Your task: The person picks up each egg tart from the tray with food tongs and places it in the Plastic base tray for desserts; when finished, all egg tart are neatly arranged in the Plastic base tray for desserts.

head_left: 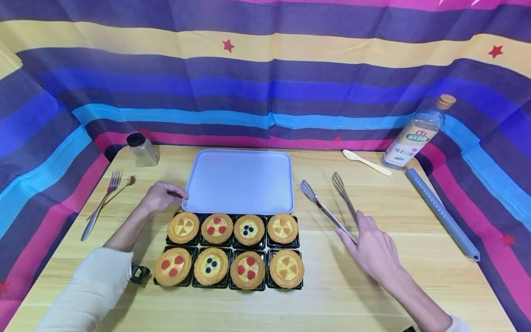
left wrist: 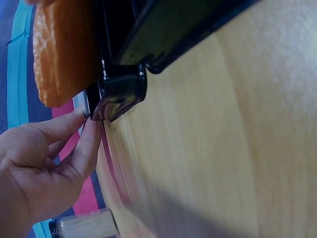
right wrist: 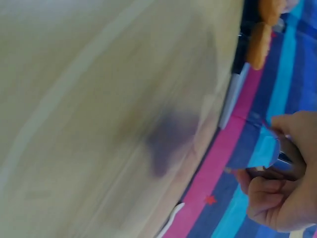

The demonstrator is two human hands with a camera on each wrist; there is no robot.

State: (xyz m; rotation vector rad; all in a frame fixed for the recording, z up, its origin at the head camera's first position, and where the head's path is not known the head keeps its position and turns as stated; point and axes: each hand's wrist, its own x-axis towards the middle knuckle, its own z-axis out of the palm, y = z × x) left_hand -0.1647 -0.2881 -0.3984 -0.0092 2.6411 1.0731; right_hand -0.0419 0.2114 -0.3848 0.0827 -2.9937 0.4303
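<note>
On the wooden counter (head_left: 373, 286) the left hand (head_left: 159, 196) rests at the near left corner of a pale blue tray (head_left: 239, 180), its fingertips (left wrist: 89, 130) touching the tray's rim; the grip there is a light pinch at the edge, though how firmly it closes cannot be told. The tray itself holds nothing and sits at the middle of the counter, just behind eight tarts in black plastic cups (head_left: 232, 249), set in two rows of four. Each cup holds one tart, topped with red dots, blue dots or yellow wedges. The right hand (head_left: 373, 251) grasps the handle end of metal tongs (head_left: 329, 203), whose two slotted blades stand apart and point toward the far side, right of the tray. At the far left stands a small jar with a black lid (head_left: 142, 148), with a fork (head_left: 99, 205) near it. At the far right are a white spoon (head_left: 366, 162), a bottle with a cork-coloured cap (head_left: 416, 133) and a long grey-blue roll (head_left: 441, 213).
</note>
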